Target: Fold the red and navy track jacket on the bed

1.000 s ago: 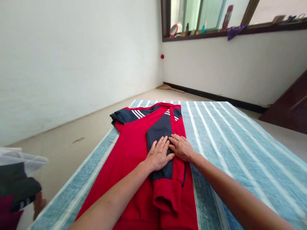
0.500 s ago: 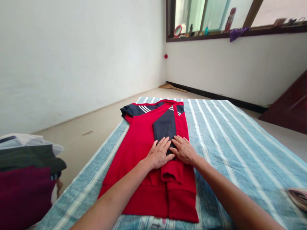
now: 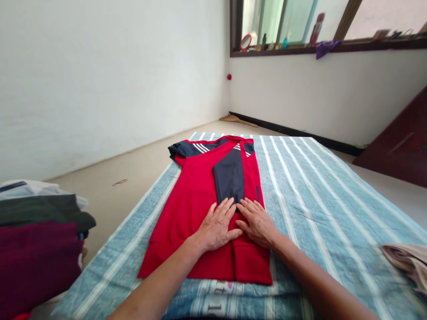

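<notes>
A red jacket point(image 3: 193, 191) with dark navy shoulders and white stripes lies on the blue striped sheet point(image 3: 307, 213). One side is folded inward, its navy and red sleeve point(image 3: 230, 175) running down over the front. My left hand point(image 3: 218, 226) rests flat on the lower sleeve, fingers stretched out. Beside it my right hand point(image 3: 256, 222) lies palm down at the sleeve and the folded edge, fingers also extended. The two hands nearly meet and cover the sleeve's cuff. The other navy sleeve end point(image 3: 178, 151) sticks out at the far left.
At the left stands a pile of folded clothes point(image 3: 36, 249), maroon, dark green and white. A beige cloth point(image 3: 407, 262) lies at the right edge of the sheet. Behind are a broom point(image 3: 233, 119) on the floor and a window sill point(image 3: 283, 52) with small items.
Both hands have slid down the sleeve toward me, staying flat. The cuff that showed below them is now covered. The view has shifted slightly.
</notes>
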`<state>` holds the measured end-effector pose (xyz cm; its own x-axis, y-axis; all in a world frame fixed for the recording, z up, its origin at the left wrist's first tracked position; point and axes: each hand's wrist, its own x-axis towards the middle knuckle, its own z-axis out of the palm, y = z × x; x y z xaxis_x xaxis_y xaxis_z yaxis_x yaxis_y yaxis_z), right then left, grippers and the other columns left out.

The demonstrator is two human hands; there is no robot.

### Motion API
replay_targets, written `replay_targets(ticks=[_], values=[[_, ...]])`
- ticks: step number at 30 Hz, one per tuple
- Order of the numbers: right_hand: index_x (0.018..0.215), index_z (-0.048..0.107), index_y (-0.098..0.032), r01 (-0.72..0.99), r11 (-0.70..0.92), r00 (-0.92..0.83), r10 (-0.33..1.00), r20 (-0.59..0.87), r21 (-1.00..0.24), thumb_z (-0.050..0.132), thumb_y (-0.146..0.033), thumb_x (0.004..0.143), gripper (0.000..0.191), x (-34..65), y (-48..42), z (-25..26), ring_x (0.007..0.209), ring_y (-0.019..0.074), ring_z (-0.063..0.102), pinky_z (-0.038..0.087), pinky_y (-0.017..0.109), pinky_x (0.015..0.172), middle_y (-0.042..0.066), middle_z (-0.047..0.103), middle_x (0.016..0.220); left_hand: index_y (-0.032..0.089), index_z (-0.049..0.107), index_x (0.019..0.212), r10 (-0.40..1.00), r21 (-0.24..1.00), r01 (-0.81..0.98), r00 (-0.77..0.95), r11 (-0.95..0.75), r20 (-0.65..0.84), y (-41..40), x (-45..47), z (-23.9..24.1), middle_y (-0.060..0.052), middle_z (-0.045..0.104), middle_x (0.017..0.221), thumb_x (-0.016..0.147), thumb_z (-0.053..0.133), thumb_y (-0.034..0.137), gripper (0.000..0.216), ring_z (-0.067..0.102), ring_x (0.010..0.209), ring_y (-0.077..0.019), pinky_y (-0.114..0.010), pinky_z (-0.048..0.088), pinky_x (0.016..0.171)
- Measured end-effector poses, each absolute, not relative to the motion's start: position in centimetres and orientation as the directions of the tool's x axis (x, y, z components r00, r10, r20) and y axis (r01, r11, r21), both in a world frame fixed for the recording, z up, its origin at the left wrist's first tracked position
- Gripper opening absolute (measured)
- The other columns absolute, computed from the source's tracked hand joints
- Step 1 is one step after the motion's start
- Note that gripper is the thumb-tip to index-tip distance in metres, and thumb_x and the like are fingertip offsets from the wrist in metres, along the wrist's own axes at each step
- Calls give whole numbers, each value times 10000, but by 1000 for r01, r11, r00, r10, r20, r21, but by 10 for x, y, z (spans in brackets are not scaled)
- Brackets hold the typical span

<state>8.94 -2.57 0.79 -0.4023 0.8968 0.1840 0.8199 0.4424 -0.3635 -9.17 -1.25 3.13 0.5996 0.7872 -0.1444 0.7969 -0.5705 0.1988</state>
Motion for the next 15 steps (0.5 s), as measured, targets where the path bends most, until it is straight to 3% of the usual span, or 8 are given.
replay_targets(ticks=[8, 15], values=[[1268, 532, -167, 761, 527, -423, 845, 326, -378, 492, -354, 904, 411, 97, -53, 15, 1313, 249, 377, 306, 479, 1085, 128, 484, 1368, 142, 300, 1437, 810, 185, 806, 582, -563, -73, -25, -96, 30, -140, 231, 1519, 916, 391, 559, 673, 164, 1405, -251, -517, 206, 1103], [1295, 516, -164, 792, 526, -444, 845, 299, -310, 545, -370, 875, 469, 84, -85, 8, 1349, 273, 309, 295, 484, 1095, 105, 444, 1406, 182, 309, 1437, 799, 182, 784, 602, -593, 10, -37, -105, 19, -117, 257, 1516, 936, 399, 495, 598, 194, 1398, -245, -502, 208, 1106]])
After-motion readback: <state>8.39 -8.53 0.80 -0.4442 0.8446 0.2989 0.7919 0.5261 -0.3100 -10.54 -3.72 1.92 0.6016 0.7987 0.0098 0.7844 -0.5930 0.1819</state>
